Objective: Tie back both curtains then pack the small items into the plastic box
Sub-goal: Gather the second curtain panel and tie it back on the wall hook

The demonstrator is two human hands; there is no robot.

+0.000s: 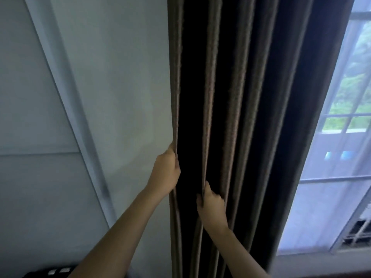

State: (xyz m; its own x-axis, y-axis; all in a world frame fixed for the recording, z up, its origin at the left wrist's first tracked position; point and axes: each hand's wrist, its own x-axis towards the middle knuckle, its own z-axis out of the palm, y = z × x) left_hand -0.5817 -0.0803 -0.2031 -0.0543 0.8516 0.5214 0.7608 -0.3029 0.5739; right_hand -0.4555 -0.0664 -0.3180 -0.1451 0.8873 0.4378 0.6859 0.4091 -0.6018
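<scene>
A big dark brown curtain (241, 97) hangs straight down in the middle. It is bunched up into long, deep folds, and the folds run from the top all the way to the bottom. The gaps between the folds look almost black.

The left hand (165, 171) is on the left edge of the curtain, about halfway down. Its fingers are curled round that edge and hold it tight. The finger ends go in behind the cloth, so only the back of the hand and the knuckles show. The bare arm reaches up to the curtain from low down.

The right hand (211, 205) is on the next fold in from that edge, a little lower than the left hand. It pinches this fold, with the thumb on one side and the fingers on the other. One finger points up along the fold. The two hands are near each other but do not touch (there is one dark gap of curtain between them).

Left of the curtain is a plain pale wall (120, 77). A white strip (66, 97) runs down the wall at a slant, well apart from the curtain. Low down, far left of the curtain, a dark thing (50, 272) with small white bits peeks in; it is too cut off to tell what it is.

Right of the curtain is a window (353, 117) with white bars, and blurry green shows through the glass. A thin white curtain (313, 207) hangs over the window, just beside the dark one.
</scene>
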